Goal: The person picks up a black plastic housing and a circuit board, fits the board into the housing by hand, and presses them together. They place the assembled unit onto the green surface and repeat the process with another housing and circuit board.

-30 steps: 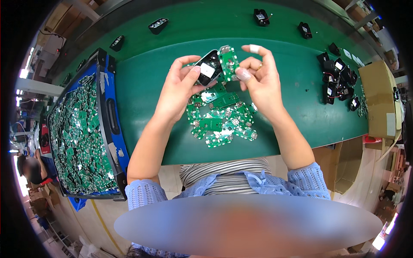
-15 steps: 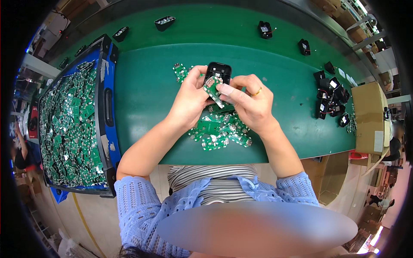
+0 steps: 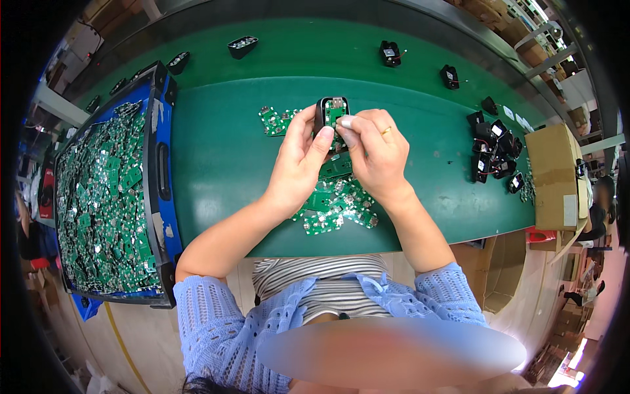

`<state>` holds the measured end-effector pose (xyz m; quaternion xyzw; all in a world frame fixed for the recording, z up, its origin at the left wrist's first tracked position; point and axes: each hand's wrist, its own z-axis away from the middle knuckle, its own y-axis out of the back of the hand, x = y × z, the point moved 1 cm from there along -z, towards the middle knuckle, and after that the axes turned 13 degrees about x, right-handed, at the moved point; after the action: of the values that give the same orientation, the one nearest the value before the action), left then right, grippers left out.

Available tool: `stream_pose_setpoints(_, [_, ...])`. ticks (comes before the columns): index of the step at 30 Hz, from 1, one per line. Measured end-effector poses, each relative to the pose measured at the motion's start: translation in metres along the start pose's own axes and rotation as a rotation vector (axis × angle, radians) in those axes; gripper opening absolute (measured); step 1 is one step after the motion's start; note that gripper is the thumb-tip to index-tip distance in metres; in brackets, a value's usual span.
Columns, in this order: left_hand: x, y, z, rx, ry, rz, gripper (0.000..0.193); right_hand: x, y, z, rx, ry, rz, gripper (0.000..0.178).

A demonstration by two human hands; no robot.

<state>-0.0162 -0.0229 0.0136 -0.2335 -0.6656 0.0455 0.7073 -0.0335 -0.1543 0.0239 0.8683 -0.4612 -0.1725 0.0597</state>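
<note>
A black plastic housing is gripped upright by my left hand, thumb across its near side, over the middle of the table. Inside the housing's opening sits a green circuit board, its metal connector at the far end. My right hand pinches the board's right edge with thumb and forefinger; the fingertips hide its near part. Just below both hands lies a loose pile of green circuit boards. More boards lie beyond my left hand.
At the left stands a blue bin heaped with circuit boards. Black housings with wires cluster at the right, beside a cardboard box. Along the far green strip stand several black housings.
The circuit board, earlier tilted in front of the housing, now lies lined up inside its opening. My left thumb has moved onto the housing's near side. The whole view has shifted slightly.
</note>
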Motion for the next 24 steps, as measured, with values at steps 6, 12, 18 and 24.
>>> stream_pose_setpoints(6, [-0.003,-0.001,-0.007,-0.034,-0.140,-0.036,0.034,0.007,0.002,-0.004,-0.135,0.055,0.031,0.021])
stream_pose_setpoints(12, [0.008,-0.002,-0.065,0.123,0.037,-0.052,0.024,0.032,-0.022,-0.007,-0.222,-0.701,-0.494,0.034])
stream_pose_setpoints(18, [-0.002,-0.014,-0.115,0.074,-0.034,-0.177,0.021,0.070,-0.041,-0.030,-0.261,-1.225,-0.714,0.029])
stream_pose_setpoints(24, [-0.022,-0.030,-0.175,0.082,-0.072,-0.234,0.021,0.131,-0.068,-0.030,-0.256,-0.896,-0.351,0.029])
